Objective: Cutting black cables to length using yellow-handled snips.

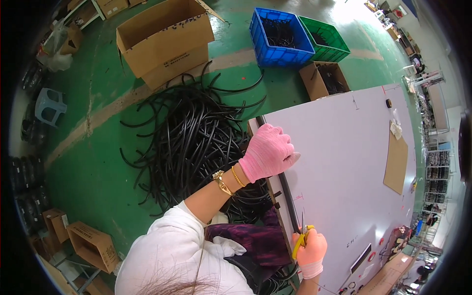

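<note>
A black rubber tube (289, 199) lies along the near left edge of the white table (339, 162). My left hand (269, 153), in a pink glove, is closed over the tube, hiding its middle stretch. My right hand (311, 250), in a peach-orange glove, grips yellow-handled scissors (296, 247). Their blades point away from me, beside the tube's lower stretch. Whether the blades touch the tube I cannot tell. On the floor left of the table lies a big tangled heap of black tubes (189, 132).
Beyond the heap stand a large cardboard box (167, 42), a blue crate (281, 54), a green crate (337, 51) and a smaller carton (314, 83), the last three holding black pieces. A brown cardboard sheet (396, 164) and a tape roll (389, 103) lie on the table.
</note>
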`<state>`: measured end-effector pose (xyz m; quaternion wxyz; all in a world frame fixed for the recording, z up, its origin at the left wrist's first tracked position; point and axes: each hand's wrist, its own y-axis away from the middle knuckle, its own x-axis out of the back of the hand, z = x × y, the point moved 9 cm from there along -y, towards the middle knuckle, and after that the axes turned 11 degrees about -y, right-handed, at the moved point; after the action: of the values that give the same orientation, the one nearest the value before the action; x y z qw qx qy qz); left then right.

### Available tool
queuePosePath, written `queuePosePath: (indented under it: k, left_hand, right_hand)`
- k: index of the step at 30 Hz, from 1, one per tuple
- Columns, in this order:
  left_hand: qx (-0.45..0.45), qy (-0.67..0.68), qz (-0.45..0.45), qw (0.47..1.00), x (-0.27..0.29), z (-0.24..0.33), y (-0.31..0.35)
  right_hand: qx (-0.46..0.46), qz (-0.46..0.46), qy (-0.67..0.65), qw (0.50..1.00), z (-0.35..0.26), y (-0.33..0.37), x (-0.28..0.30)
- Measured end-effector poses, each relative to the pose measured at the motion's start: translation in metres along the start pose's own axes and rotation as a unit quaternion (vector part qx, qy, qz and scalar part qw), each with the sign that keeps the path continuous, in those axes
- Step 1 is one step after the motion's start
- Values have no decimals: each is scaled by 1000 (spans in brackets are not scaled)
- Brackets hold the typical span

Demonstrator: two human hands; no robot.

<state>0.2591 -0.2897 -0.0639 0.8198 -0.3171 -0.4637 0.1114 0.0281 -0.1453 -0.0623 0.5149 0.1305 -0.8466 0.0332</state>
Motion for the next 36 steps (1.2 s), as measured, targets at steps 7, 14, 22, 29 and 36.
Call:
queuePosePath:
  k: [7, 14, 22, 29, 36]
  left_hand:
    - [7, -5, -15, 1000, 0, -2, 0]
    - [1, 4, 6, 1000, 3, 2, 3]
    - [-12, -71, -49, 996, -11, 2, -3]
    - [-50, -66, -37, 996, -15, 7, -11]
    - [-40, -84, -86, 992, -29, -2, -2]
  right_hand:
    - [9, 10, 19, 1000, -4, -2, 0]
    - [18, 28, 23, 999, -4, 5, 1]
    - [-112, -30, -148, 982, 6, 9, 15]
    - [-395, -40, -507, 765, 72, 145, 21]
    - [-423, -25, -531, 733, 103, 215, 37]
